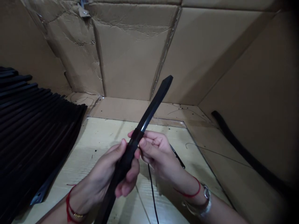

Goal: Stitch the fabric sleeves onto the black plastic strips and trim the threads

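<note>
A long black strip (153,107) runs diagonally up from the bottom edge, its pointed end raised over the work surface. My left hand (116,169) is wrapped round its lower part, thumb on top. Just above, my right hand (156,151) pinches the strip between thumb and fingers, at the edge of a darker sleeve-like part (137,134). Past that edge the strip looks smoother and shinier. A thin dark tool or rod (177,157) shows partly behind my right hand, and a black cord (152,189) hangs or lies below it.
Many black strips (39,124) are stacked at the left. Another curved black strip (243,152) lies at the right. Cardboard walls (133,59) enclose the back and sides of the pale board (105,130). Loose threads and small black specks lie about.
</note>
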`<state>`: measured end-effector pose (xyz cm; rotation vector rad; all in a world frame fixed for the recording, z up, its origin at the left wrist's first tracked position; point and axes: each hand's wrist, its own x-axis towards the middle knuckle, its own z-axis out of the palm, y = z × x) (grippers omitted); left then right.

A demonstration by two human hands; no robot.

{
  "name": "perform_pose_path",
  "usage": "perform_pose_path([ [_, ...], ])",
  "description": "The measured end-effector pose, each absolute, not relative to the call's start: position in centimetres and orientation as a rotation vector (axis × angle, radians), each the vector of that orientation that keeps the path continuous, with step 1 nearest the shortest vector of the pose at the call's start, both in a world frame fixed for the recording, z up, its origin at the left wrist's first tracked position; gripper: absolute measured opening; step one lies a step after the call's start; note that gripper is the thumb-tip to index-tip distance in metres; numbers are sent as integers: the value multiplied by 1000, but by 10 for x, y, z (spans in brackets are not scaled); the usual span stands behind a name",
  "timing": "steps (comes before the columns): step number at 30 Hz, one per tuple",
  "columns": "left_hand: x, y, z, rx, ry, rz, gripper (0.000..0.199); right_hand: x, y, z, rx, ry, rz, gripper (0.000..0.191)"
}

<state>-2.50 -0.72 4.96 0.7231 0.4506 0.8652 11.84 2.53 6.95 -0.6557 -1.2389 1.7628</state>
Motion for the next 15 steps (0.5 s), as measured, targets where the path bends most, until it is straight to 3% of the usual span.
perform_pose_path([
  [6, -22, -6, 49, 964, 801, 924, 39, 119, 21, 74, -804, -1234, 1639, 21],
  [15, -32, -6, 45, 664, 95, 730, 32, 118, 18, 78, -673, -1291, 1590, 16],
])
